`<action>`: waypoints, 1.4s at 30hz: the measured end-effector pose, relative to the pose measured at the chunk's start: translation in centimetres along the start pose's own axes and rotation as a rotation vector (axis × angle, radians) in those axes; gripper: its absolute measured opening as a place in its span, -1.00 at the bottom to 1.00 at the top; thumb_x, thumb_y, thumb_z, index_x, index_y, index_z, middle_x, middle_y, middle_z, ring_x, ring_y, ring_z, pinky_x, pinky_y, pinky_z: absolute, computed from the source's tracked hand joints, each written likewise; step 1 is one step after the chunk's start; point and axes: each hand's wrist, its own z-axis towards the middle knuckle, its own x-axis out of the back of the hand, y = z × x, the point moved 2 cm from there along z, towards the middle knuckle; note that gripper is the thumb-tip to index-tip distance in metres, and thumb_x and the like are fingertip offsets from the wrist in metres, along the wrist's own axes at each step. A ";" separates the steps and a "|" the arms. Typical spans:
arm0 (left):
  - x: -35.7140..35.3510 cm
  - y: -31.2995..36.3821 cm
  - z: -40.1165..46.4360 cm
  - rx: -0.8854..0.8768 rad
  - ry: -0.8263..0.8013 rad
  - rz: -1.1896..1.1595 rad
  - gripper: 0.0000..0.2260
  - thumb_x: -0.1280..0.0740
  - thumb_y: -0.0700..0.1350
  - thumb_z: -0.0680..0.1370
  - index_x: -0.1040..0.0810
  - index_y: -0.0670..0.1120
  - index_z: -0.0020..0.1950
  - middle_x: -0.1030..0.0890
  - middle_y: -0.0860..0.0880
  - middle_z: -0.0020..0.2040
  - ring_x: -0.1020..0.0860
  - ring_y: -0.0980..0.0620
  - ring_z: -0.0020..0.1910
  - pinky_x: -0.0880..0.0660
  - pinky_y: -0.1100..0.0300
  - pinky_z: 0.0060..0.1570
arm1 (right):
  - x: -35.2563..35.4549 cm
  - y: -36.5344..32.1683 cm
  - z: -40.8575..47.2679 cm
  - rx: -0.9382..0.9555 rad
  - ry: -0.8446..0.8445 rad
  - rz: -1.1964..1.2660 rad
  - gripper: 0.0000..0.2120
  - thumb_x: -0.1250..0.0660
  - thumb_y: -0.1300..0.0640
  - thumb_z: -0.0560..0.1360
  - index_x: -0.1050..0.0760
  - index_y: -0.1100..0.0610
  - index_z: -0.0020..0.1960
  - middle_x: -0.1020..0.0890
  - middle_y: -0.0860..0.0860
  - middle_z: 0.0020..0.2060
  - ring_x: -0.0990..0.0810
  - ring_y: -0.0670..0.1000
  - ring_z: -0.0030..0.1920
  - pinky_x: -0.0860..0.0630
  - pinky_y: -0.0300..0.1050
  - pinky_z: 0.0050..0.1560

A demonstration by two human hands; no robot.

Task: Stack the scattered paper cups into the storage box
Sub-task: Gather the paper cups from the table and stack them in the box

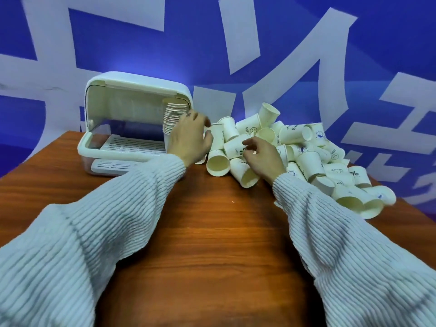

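Inside, storage box (pixel 132 100) holds stacked cups (pixel 171 119).

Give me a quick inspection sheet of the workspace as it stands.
Surface: wooden table, bare in front.
Job's things: storage box at left, lid up, nested stack of cups at its right side; loose cup pile at right, mostly lying on their sides.
Clutter: nothing seen.
Grippers: left hand by the stack, grip unclear; right hand over the pile, fingers curled, hold unclear.
Cables: nothing seen.
Surroundings: blue and white backdrop.
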 end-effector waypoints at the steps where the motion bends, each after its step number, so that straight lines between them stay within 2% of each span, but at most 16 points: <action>1: -0.9 0.7 -0.3 -0.071 -0.128 0.021 -0.77 -0.30 -0.07 0.57 -0.57 -0.09 0.19 -0.54 -0.12 0.17 -0.50 -0.16 0.17 -0.49 -0.07 0.09 | 0.6 0.6 -0.4 0.022 0.006 -0.076 -0.65 -0.29 0.06 0.54 -0.58 -0.01 0.31 -0.67 -0.05 0.20 -0.61 0.03 0.22 -0.54 0.07 0.25; 3: -2.8 1.8 -1.1 -0.162 -0.347 0.144 -0.73 -0.32 -0.10 0.56 -0.56 -0.07 0.25 -0.48 -0.11 0.24 -0.51 -0.19 0.21 -0.55 -0.13 0.05 | 1.2 1.8 -0.9 0.091 -0.044 -0.259 -0.65 -0.26 0.07 0.55 -0.57 -0.05 0.32 -0.63 -0.05 0.25 -0.57 0.05 0.25 -0.54 0.08 0.19; 5: -4.7 2.4 -1.9 -0.171 -0.492 0.241 -0.63 -0.32 -0.18 0.55 -0.48 -0.08 0.36 -0.39 -0.12 0.37 -0.47 -0.21 0.29 -0.55 -0.18 0.09 | 1.2 2.8 -1.3 0.175 -0.133 -0.401 -0.58 -0.26 0.14 0.55 -0.52 -0.10 0.38 -0.57 -0.05 0.29 -0.53 0.07 0.28 -0.54 0.06 0.13; 7: -6.4 2.4 -2.6 -0.126 -0.594 0.256 -0.49 -0.31 -0.26 0.54 -0.33 -0.10 0.48 -0.28 -0.15 0.50 -0.42 -0.22 0.37 -0.51 -0.18 0.17 | 0.9 3.5 -1.6 0.245 -0.207 -0.470 -0.51 -0.25 0.15 0.55 -0.45 -0.13 0.45 -0.54 -0.06 0.36 -0.51 0.07 0.33 -0.55 0.09 0.16; 9: -7.3 2.3 -2.9 -0.109 -0.630 0.240 -0.45 -0.30 -0.29 0.52 -0.27 -0.10 0.49 -0.32 -0.18 0.47 -0.42 -0.23 0.35 -0.50 -0.17 0.20 | 0.5 4.0 -1.8 0.286 -0.245 -0.526 -0.54 -0.27 0.11 0.57 -0.44 -0.13 0.46 -0.53 -0.07 0.38 -0.50 0.07 0.35 -0.55 0.14 0.17; 13: -7.1 2.1 -3.1 -0.114 -0.513 0.380 -0.54 -0.36 -0.26 0.53 -0.37 -0.10 0.41 -0.40 -0.17 0.33 -0.45 -0.22 0.27 -0.49 -0.13 0.13 | 0.2 4.4 -2.1 0.380 -0.126 -0.570 -0.70 -0.28 0.04 0.62 -0.53 -0.07 0.34 -0.56 -0.05 0.25 -0.55 0.08 0.24 -0.53 0.03 -0.02; 15: -6.6 2.0 -3.2 -0.098 -0.471 0.376 -0.63 -0.35 -0.25 0.53 -0.46 -0.11 0.33 -0.43 -0.14 0.25 -0.47 -0.21 0.24 -0.49 -0.15 0.09 | 0.4 4.4 -2.3 0.414 -0.069 -0.568 -0.74 -0.26 0.01 0.64 -0.58 -0.06 0.29 -0.60 -0.05 0.17 -0.58 0.09 0.19 -0.49 0.01 -0.08; 18: -5.4 1.8 -3.0 -0.037 -0.412 0.217 -0.74 -0.30 -0.21 0.54 -0.58 -0.13 0.22 -0.47 -0.16 0.18 -0.50 -0.24 0.20 -0.54 -0.18 0.05 | 1.3 4.1 -2.4 0.399 -0.013 -0.514 -0.73 -0.25 -0.04 0.64 -0.62 -0.08 0.26 -0.64 -0.06 0.11 -0.61 0.09 0.15 -0.54 0.02 -0.04; 21: -2.6 2.3 -2.3 0.000 -0.316 0.064 -0.81 -0.23 -0.19 0.54 -0.60 -0.19 0.05 -0.49 -0.19 0.05 -0.54 -0.29 0.09 -0.52 -0.17 0.03 | 2.2 3.3 -2.1 0.315 0.052 -0.402 -0.75 -0.27 -0.07 0.61 -0.66 -0.07 0.19 -0.65 -0.05 0.04 -0.63 0.12 0.08 -0.55 0.05 -0.01; 25: 2.5 1.6 -0.8 0.119 -0.156 -0.076 -0.87 -0.23 -0.22 0.51 -0.47 -0.13 -0.25 -0.51 -0.22 -0.16 -0.52 -0.27 -0.09 -0.36 0.05 -0.16 | 2.9 0.6 -1.5 0.195 0.196 -0.119 -0.77 -0.32 -0.06 0.53 -0.71 -0.04 0.07 -0.67 -0.04 -0.08 -0.63 0.09 -0.01 -0.55 0.03 0.00; 27: 5.1 0.2 -0.2 0.234 -0.061 -0.163 -0.87 -0.22 -0.24 0.50 -0.54 -0.12 -0.18 -0.58 -0.19 -0.15 -0.54 -0.25 -0.07 -0.38 0.03 -0.15 | 2.8 -1.7 -1.1 0.137 0.257 0.039 -0.79 -0.34 -0.06 0.52 -0.72 -0.03 0.01 -0.71 -0.07 -0.16 -0.64 0.04 -0.07 -0.55 -0.01 -0.02; 30: 8.3 -2.7 0.0 0.398 0.081 -0.219 -0.72 -0.23 -0.24 0.52 -0.64 -0.16 0.14 -0.67 -0.19 0.08 -0.57 -0.23 0.09 -0.46 0.00 0.06 | 1.5 -5.7 -0.1 0.090 0.231 0.224 -0.80 -0.34 -0.04 0.53 -0.72 0.00 -0.02 -0.70 -0.09 -0.24 -0.65 0.01 -0.11 -0.59 0.00 -0.01; 33: 10.2 -5.2 -0.3 0.529 0.146 -0.242 -0.73 -0.21 -0.25 0.53 -0.66 -0.20 0.11 -0.67 -0.22 0.07 -0.56 -0.26 0.10 -0.43 0.05 0.02 | -0.7 -9.5 1.0 0.089 0.180 0.249 -0.79 -0.31 0.01 0.49 -0.70 0.00 -0.02 -0.70 -0.04 -0.25 -0.64 0.09 -0.08 -0.59 0.02 0.01; 37: 11.5 -7.7 -1.7 0.628 0.159 -0.307 -0.78 -0.18 -0.19 0.50 -0.62 -0.13 -0.03 -0.64 -0.14 -0.07 -0.56 -0.23 0.02 -0.48 0.04 -0.02 | -4.1 -13.1 2.1 0.088 0.156 0.227 -0.83 -0.29 0.08 0.50 -0.55 0.00 0.08 -0.66 0.03 -0.18 -0.60 0.16 -0.08 -0.51 0.00 -0.08; 40: 12.1 -8.7 -2.6 0.638 0.166 -0.325 -0.65 -0.16 -0.15 0.48 -0.62 0.00 0.18 -0.67 -0.06 0.13 -0.56 -0.15 0.15 -0.50 -0.05 0.21 | -6.9 -14.2 2.9 0.082 0.103 0.150 -0.91 -0.31 0.12 0.51 -0.52 0.01 0.01 -0.68 0.06 -0.08 -0.59 0.17 -0.06 -0.47 -0.02 -0.06; 42: 12.2 -9.2 -2.8 0.639 0.173 -0.339 -0.59 -0.14 -0.11 0.46 -0.61 0.03 0.23 -0.67 -0.04 0.17 -0.56 -0.14 0.20 -0.48 -0.10 0.27 | -8.5 -14.0 3.4 0.070 0.061 0.070 -0.95 -0.32 0.11 0.50 -0.51 0.00 -0.05 -0.68 0.07 -0.07 -0.60 0.17 -0.06 -0.49 -0.04 -0.06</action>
